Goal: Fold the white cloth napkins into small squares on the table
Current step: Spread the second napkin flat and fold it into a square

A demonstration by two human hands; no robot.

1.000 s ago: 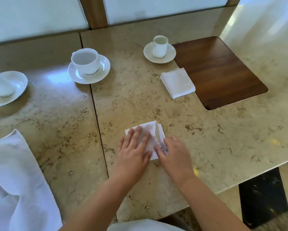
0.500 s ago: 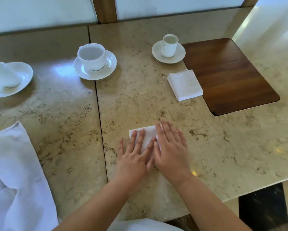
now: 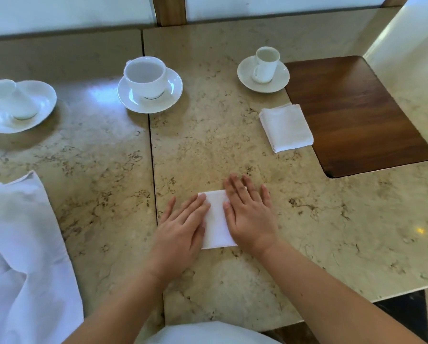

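Flat hands (image 3: 180, 227) partly hiding napkin (image 3: 216, 219)

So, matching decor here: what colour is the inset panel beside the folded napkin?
Dark reddish-brown wood grain on the inset panel, clear in the head view.

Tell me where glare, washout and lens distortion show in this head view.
Head view: bluish glare on the marble table between the large cup and the left dish; sunlight washes out the far right corner; the table edges bow from the wide-angle lens; both hands and the folded napkin look sharp.
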